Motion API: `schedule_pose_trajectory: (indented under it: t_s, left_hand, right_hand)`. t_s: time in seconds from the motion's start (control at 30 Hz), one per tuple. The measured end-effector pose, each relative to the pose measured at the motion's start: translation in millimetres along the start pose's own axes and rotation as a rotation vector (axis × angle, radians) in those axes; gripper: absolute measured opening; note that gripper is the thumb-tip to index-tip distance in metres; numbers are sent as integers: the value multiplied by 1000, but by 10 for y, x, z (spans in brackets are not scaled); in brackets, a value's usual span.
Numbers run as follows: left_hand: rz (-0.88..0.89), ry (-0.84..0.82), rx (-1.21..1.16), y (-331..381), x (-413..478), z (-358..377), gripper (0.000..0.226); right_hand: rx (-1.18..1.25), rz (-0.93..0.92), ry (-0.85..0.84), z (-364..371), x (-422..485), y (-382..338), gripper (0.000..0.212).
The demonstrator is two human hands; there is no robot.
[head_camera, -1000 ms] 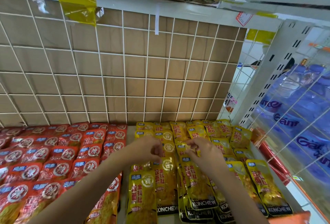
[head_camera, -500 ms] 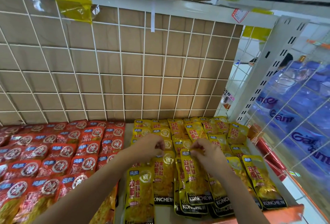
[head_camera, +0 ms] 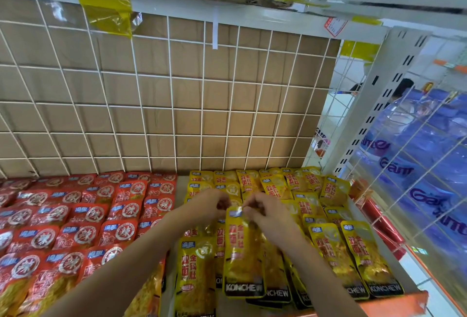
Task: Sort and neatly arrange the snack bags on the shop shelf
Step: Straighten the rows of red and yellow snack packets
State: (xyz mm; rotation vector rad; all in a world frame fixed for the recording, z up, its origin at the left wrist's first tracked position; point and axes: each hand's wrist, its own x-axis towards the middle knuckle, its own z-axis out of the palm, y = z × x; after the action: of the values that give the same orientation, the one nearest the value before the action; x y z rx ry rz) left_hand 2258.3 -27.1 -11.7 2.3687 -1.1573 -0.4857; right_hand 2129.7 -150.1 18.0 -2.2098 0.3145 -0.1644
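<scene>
Yellow KONCHEW snack bags (head_camera: 358, 261) lie in overlapping rows on the right half of the shelf, and red snack bags (head_camera: 75, 218) fill the left half. One yellow bag (head_camera: 242, 256) is raised a little above the stack in the middle. My left hand (head_camera: 209, 203) and my right hand (head_camera: 262, 208) pinch its top edge from either side, fingers curled. The bag's lower end with the black KONCHEW band rests over the bags beneath.
A white wire grid over brown cardboard (head_camera: 177, 104) backs the shelf. A slotted white upright (head_camera: 379, 104) and wire mesh with blue packs (head_camera: 424, 160) behind it close the right side. The orange shelf lip (head_camera: 394, 304) runs along the front right.
My hands have come closer together and now hold one yellow bag by its top edge, lifted off the stack. The view has shifted slightly.
</scene>
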Motion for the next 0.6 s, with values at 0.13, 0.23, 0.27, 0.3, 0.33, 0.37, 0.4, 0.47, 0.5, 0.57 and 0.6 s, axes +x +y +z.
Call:
schedule_pose_trajectory:
  t_s: [0.13,0.23,0.27,0.3,0.33,0.37,0.4,0.47,0.5,0.57,0.6]
  left_hand:
    - [28,15,8,-13,-2,0,15]
    - [31,31,19,-36,0,3,15]
    - [30,31,20,-40,2,2,16]
    - [34,30,20,-42,1,2,17]
    - [42,29,16,-46,1,2,17]
    - [53,30,9,-51,-1,3,17]
    - [65,34,2,-58,-1,3,16]
    - [79,42,-4,-74,-2,9,14]
    - [83,43,-7,-80,2,12,14]
    - [88,41,-11,-90,14,16,14]
    - [87,37,-9,-91,17,14,14]
  right_hand:
    - [-120,-46,-81,235,31,-43,22]
    - [-211,-93,-93,319,17,-23,4]
    - [-238,-104,-100,340,9,-3,8]
    - [-262,-112,-103,358,4,12,10]
    - [-276,-110,-98,373,-2,21,9]
    - [-271,-98,-82,383,-5,31,6]
    - [-245,-80,-62,387,-9,32,5]
    - [-204,-51,-21,393,-15,38,15]
    - [-209,-52,-12,394,-19,35,16]
    - [-256,-70,-40,399,-31,32,10]
    - [-296,-77,-60,406,-39,36,10]
